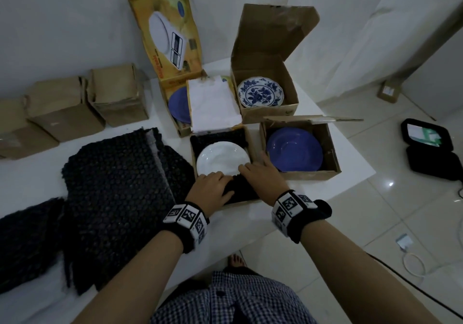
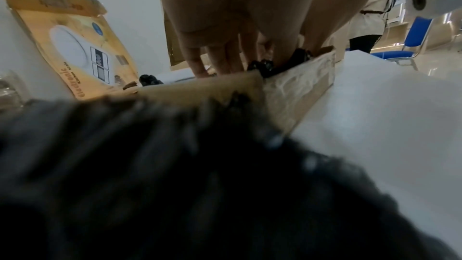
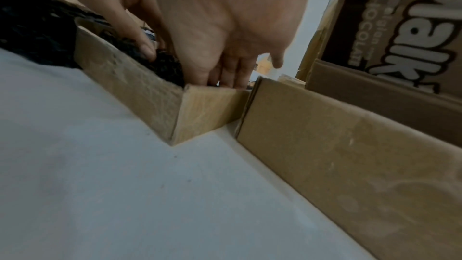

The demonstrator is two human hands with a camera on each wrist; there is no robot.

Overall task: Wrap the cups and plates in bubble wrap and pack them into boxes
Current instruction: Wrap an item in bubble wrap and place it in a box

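Hands meet at the near edge of a shallow cardboard box [image 1: 248, 146] on the white table [image 1: 250, 218]. The left hand [image 1: 213, 186] rests with its fingers curled over a fold of black bubble wrap [image 1: 240, 188] that lines the box and bunches up at that near wall; the right hand [image 1: 260, 173] lies just beside it, fingers fairly straight and reaching down into the box against the same fold, so its hold reads as pressing rather than clasping. Directly beyond both sets of fingertips, touching the wrap, a white plate [image 1: 223, 158] lies flat in the box, uncovered on top. To the right of the right hand, a second box [image 1: 333, 148] holds a blue plate [image 1: 294, 149]. Farther past the hands, a taller box [image 1: 290, 91] carries a blue-and-white patterned plate [image 1: 260, 92], and a yellow kitchen-scale box [image 1: 165, 35] holds another blue plate [image 1: 179, 103]. Left of the left hand, loose sheets of bubble wrap [image 1: 112, 186] spread over the table.
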